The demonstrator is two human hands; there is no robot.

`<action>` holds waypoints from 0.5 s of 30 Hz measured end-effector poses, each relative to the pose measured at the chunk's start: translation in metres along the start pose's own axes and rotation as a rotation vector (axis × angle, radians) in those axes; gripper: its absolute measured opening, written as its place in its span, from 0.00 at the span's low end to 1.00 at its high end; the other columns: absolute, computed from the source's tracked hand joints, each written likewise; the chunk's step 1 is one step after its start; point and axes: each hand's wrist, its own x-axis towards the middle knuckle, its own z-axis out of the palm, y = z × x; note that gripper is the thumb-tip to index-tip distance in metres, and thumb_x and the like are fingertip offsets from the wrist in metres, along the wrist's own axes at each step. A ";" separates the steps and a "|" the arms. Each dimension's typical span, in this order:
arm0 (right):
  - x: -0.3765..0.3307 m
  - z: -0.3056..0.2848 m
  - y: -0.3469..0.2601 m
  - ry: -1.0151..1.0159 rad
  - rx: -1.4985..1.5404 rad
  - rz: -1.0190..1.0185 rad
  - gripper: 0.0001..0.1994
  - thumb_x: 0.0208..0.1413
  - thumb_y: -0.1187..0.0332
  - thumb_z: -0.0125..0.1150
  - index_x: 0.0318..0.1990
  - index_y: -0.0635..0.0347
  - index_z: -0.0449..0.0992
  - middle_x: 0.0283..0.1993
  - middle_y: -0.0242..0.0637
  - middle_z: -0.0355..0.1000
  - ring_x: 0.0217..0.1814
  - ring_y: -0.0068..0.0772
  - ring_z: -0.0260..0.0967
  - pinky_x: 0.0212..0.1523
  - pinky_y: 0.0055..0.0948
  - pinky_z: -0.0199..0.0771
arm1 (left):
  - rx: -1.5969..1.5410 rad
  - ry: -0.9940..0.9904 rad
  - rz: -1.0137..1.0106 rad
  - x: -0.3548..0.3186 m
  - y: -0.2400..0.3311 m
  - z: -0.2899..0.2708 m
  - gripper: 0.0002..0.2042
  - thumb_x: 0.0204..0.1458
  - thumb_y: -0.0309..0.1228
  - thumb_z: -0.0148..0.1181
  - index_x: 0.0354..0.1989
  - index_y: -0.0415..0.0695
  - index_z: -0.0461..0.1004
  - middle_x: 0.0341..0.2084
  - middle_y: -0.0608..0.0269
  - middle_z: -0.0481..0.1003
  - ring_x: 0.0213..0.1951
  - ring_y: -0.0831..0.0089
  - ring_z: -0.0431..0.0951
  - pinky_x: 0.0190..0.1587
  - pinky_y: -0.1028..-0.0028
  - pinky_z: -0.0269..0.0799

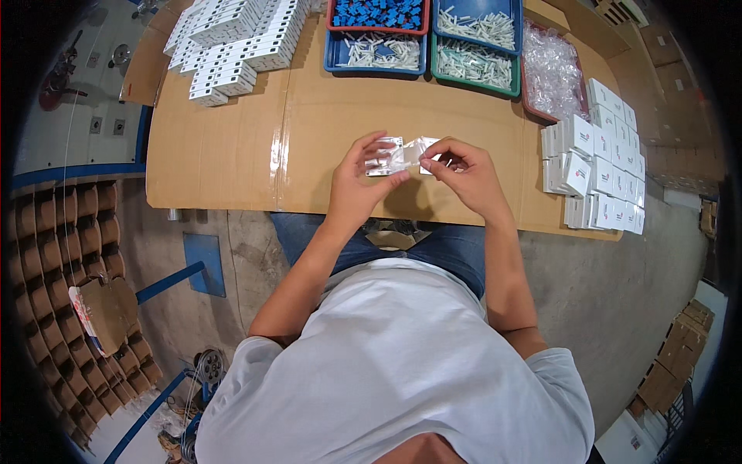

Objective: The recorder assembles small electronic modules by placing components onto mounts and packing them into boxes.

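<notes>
Over the near middle of the cardboard-topped table (332, 116), my left hand (357, 176) curls its thumb and fingers round a small clear plastic bag (396, 160). The bag is shiny and see-through. Close to its right side, my right hand (466, 172) has thumb and forefinger pinched together. What lies in that pinch is too small to make out. A whitish flat piece (425, 147) shows between the hands, partly covered by the right fingers; I cannot tell whether it is in the bag or under it.
Stacked white boxes (232, 54) stand far left, and white cartons (610, 162) at right. Along the back are a red tray (331, 23) of blue parts, blue trays (332, 66) and a green tray (464, 80) of small white parts, and a red tray (533, 108) of clear bags.
</notes>
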 end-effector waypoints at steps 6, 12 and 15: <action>-0.003 0.013 -0.009 -0.039 -0.093 -0.118 0.06 0.60 0.73 0.68 0.43 0.62 0.83 0.40 0.28 0.79 0.34 0.14 0.69 0.34 0.17 0.68 | 0.749 0.161 0.590 0.002 0.015 0.004 0.31 0.43 0.30 0.78 0.59 0.43 0.74 0.49 0.58 0.80 0.55 0.60 0.78 0.60 0.60 0.68; -0.005 0.023 -0.011 -0.061 -0.050 -0.121 0.08 0.62 0.73 0.67 0.47 0.62 0.84 0.41 0.29 0.79 0.35 0.16 0.70 0.34 0.17 0.67 | 0.871 0.159 0.674 0.005 -0.001 0.001 0.22 0.47 0.34 0.75 0.53 0.47 0.79 0.46 0.64 0.81 0.49 0.65 0.79 0.61 0.58 0.65; -0.004 0.021 -0.007 -0.077 -0.016 -0.064 0.09 0.63 0.72 0.66 0.48 0.63 0.83 0.43 0.31 0.80 0.35 0.17 0.72 0.36 0.18 0.70 | 0.812 0.175 0.680 0.005 -0.005 0.000 0.22 0.47 0.33 0.75 0.52 0.46 0.79 0.42 0.65 0.82 0.46 0.67 0.81 0.59 0.60 0.66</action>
